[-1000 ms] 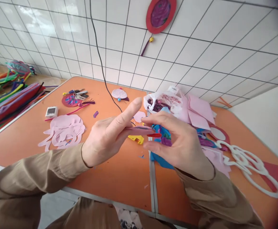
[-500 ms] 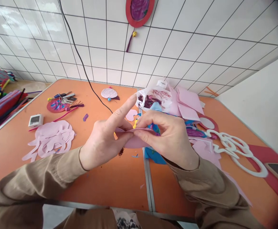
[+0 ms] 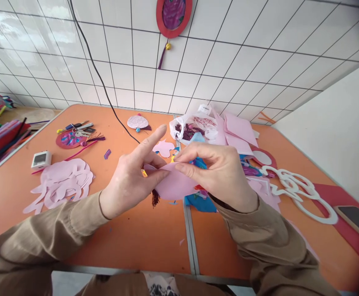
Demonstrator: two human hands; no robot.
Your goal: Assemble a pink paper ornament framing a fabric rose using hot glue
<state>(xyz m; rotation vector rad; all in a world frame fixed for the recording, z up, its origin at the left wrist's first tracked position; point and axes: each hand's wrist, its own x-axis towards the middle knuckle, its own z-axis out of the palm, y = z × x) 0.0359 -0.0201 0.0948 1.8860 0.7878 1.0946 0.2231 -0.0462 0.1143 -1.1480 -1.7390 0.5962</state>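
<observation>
Between both hands is a pink oval piece (image 3: 177, 185), held above the table with its flat face tilted toward me. My left hand (image 3: 133, 176) pinches its upper left edge between thumb and fingers, the index finger stretched up and away. My right hand (image 3: 219, 172) pinches the top edge with thumb and index finger. A dark tassel (image 3: 155, 198) hangs at the oval's left end, below my left hand. A bit of red shows at its right end by my right palm. Behind the hands lies a pink paper cutout (image 3: 164, 148).
Pink scraps (image 3: 65, 181), a small white device (image 3: 41, 159) and keys (image 3: 82, 130) lie left. A plastic bag (image 3: 194, 125), folded pink sheets (image 3: 239, 129), white rings (image 3: 315, 205) and a phone (image 3: 356, 220) are right. A black cable (image 3: 102, 82) runs down the wall.
The pink oval has tipped so that more of its face shows toward me. Both hands keep their pinch on its top edge. The view has shifted slightly.
</observation>
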